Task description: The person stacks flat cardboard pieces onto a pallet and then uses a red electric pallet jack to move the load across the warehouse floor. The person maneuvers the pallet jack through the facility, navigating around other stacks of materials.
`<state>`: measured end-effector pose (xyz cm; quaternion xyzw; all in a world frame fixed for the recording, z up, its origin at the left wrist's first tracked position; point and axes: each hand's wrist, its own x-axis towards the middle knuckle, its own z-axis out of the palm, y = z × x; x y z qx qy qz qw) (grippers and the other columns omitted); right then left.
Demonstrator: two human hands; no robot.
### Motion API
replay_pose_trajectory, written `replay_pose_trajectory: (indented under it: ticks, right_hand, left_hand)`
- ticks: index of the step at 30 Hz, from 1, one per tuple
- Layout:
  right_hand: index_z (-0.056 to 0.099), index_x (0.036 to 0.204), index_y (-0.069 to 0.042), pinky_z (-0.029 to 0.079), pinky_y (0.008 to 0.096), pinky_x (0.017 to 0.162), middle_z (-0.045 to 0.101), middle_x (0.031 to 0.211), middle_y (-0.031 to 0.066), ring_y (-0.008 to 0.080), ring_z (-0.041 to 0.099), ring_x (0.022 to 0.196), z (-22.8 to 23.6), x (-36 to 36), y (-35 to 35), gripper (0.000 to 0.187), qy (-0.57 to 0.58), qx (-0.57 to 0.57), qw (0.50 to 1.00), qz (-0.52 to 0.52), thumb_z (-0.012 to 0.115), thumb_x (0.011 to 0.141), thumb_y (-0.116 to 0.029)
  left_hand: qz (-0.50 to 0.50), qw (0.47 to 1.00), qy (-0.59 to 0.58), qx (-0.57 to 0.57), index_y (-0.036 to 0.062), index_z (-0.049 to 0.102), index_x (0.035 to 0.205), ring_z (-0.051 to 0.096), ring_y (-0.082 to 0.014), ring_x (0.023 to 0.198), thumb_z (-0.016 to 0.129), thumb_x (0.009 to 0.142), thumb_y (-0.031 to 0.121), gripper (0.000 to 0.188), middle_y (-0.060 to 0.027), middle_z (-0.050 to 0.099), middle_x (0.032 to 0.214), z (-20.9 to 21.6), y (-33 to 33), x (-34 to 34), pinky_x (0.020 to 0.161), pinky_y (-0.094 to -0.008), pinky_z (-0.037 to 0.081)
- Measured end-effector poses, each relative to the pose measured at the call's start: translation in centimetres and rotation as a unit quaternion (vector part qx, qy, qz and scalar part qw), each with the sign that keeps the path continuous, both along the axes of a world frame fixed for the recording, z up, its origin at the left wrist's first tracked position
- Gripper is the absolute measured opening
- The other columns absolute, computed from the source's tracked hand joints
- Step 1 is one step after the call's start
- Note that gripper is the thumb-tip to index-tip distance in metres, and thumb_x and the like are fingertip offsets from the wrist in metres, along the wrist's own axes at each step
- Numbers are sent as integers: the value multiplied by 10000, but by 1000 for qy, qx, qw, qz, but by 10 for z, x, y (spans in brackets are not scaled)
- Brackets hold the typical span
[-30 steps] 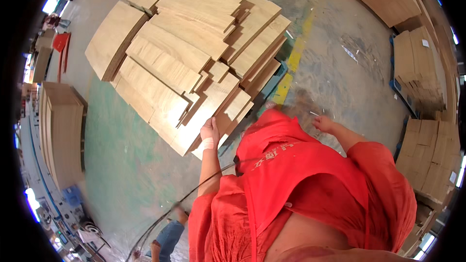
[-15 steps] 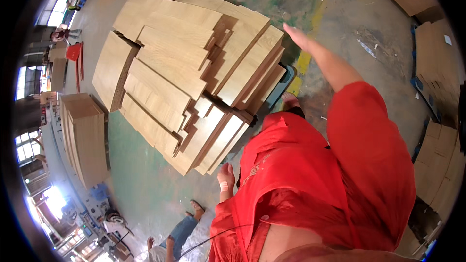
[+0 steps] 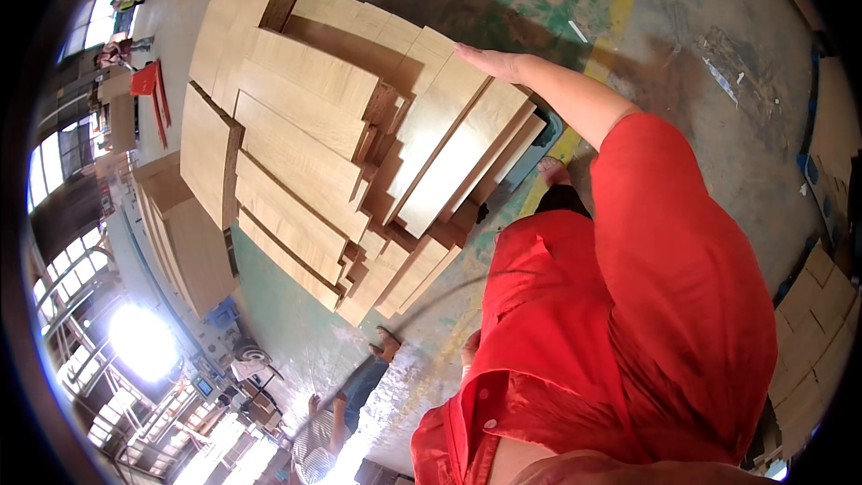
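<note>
Peeking past red clothing (image 3: 548,332), left hand (image 3: 471,344), half-hidden

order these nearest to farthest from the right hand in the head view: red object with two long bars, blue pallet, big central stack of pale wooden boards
1. Big central stack of pale wooden boards: at the right hand.
2. Blue pallet: under the stack's right end.
3. Red object with two long bars: far left background.

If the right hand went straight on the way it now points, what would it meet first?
Probably the boards: in the picture, the right hand overlaps their edge and points along it. Depth is unclear, so it might pass above them.
</note>
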<state>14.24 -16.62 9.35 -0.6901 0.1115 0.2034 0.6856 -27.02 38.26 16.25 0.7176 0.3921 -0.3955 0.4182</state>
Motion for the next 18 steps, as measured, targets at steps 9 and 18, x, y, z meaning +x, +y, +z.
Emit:
replay_pose_trajectory:
  ticks: [9, 18]
  right_hand:
    - [375, 1415, -83, 318, 390, 1074, 396, 1450, 96, 207, 361, 1328, -115, -45, 9, 920, 170, 227, 950, -133, 265, 836, -789]
    - [220, 1485, -101, 137, 375, 1148, 218, 1539, 116, 261, 186, 1416, -118, -58, -56, 900, 214, 84, 956, -180, 199, 869, -757]
  left_hand:
    - [22, 999, 22, -12, -14, 523, 1259, 612, -233, 1057, 592, 930, 192, 394, -169, 633, 1155, 14, -21, 10, 900, -329, 489]
    - [30, 997, 69, -3, -8, 516, 1267, 614, -229, 1048, 595, 930, 187, 398, -163, 634, 1152, 22, -19, 3, 891, -328, 495]
